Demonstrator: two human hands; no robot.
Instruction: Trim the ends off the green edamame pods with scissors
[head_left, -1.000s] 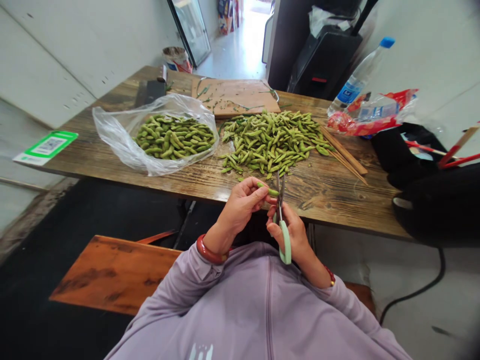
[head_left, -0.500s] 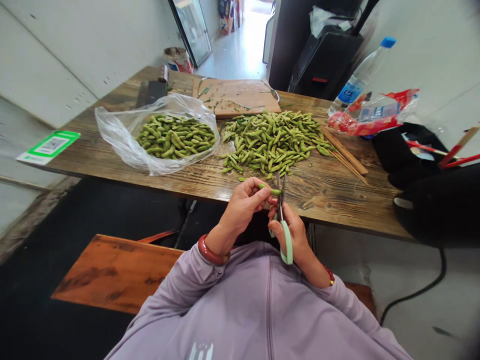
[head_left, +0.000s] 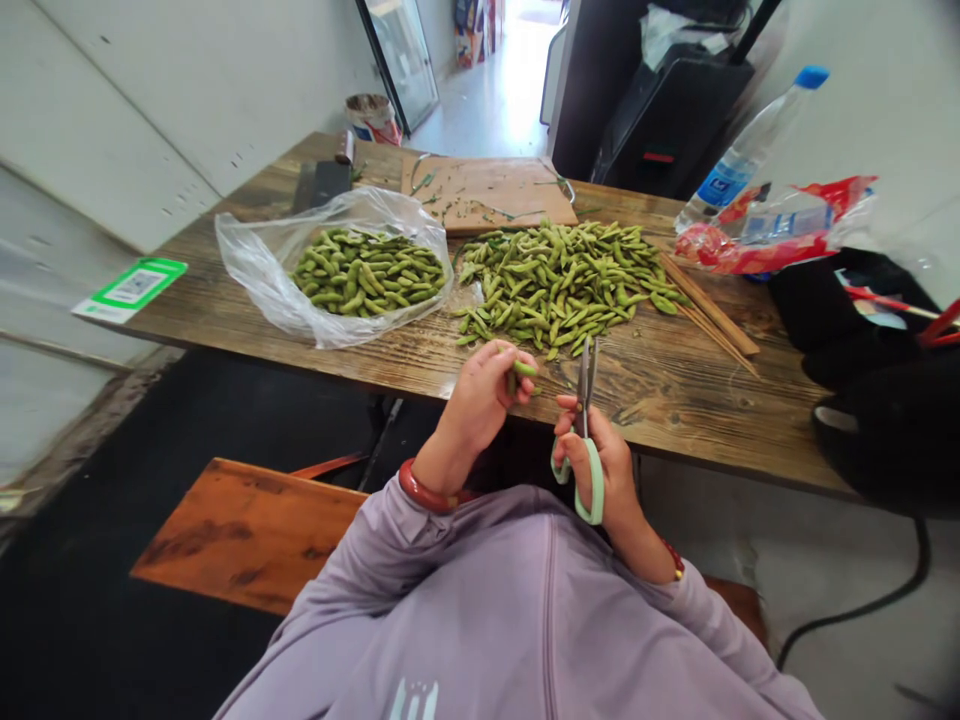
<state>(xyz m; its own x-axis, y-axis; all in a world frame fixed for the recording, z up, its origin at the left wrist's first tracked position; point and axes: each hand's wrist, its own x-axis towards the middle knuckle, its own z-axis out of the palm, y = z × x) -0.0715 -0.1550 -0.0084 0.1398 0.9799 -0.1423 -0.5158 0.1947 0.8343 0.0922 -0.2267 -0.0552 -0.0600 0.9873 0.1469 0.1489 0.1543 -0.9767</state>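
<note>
They part! The left hand (head_left: 478,395), pinching a pod (head_left: 526,369) above the near edge of the table (head_left: 697,405), has pulled clear of the scissors (head_left: 586,395) gripped in the right hand (head_left: 613,465); that snip looks finished.

Mint-handled scissors (head_left: 585,398), blades slightly parted, point toward heaped green pods (head_left: 562,280), a pod (head_left: 526,369) held to their left.

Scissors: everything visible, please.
The scissors have pale green handle loops, plastic by their look, and slim grey blades that look like metal. The right hand holds them by the handles, its thumb at one loop. The blades point away from the person, toward the pile of pods, with tips slightly apart and no pod between them. Whether the tips touch the table can't be told.
</note>
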